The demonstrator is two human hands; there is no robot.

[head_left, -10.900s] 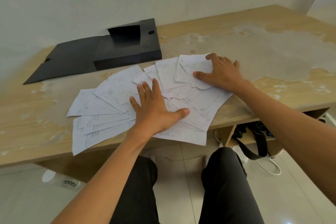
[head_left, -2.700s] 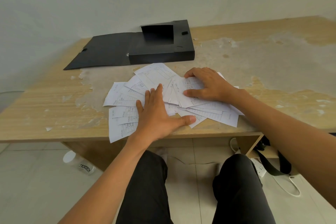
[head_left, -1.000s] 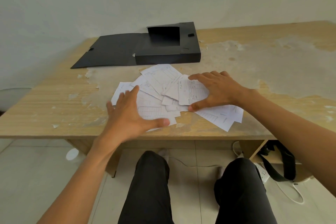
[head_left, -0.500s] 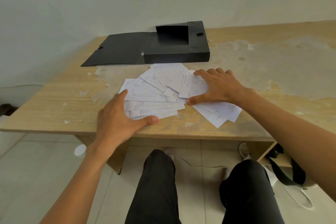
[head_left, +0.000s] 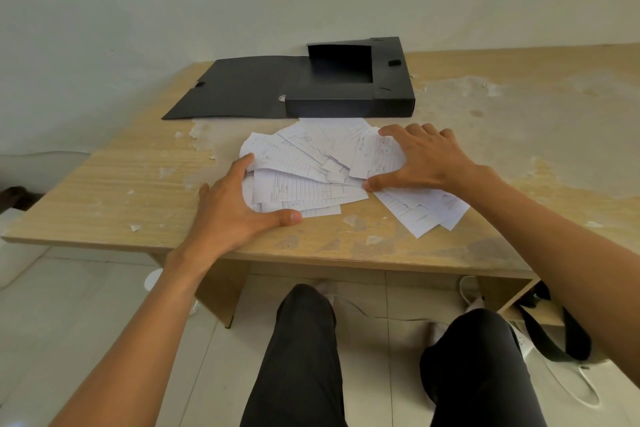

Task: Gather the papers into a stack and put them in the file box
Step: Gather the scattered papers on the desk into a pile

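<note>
Several white printed papers [head_left: 304, 180] lie in a loose overlapping heap near the front of the wooden table [head_left: 104, 191]. My left hand [head_left: 232, 208] cups the heap's left edge, fingers along the side and thumb under the front sheets. My right hand [head_left: 422, 159] lies flat with spread fingers on the right part of the heap. A few sheets [head_left: 426, 208] stick out below my right wrist. The black file box [head_left: 349, 104] stands open just behind the papers, its lid flap [head_left: 239, 90] lying flat to the left.
The table top is worn, with peeled patches and small flakes. The wall stands right behind the box. My knees [head_left: 304, 340] are below the table's front edge. A black strap and white cables [head_left: 554, 347] lie on the floor at the right.
My left hand has slid from on top of the papers to their left edge and pushed them rightward. The spread has shrunk into a tighter heap. My right hand stays pressed on it.
</note>
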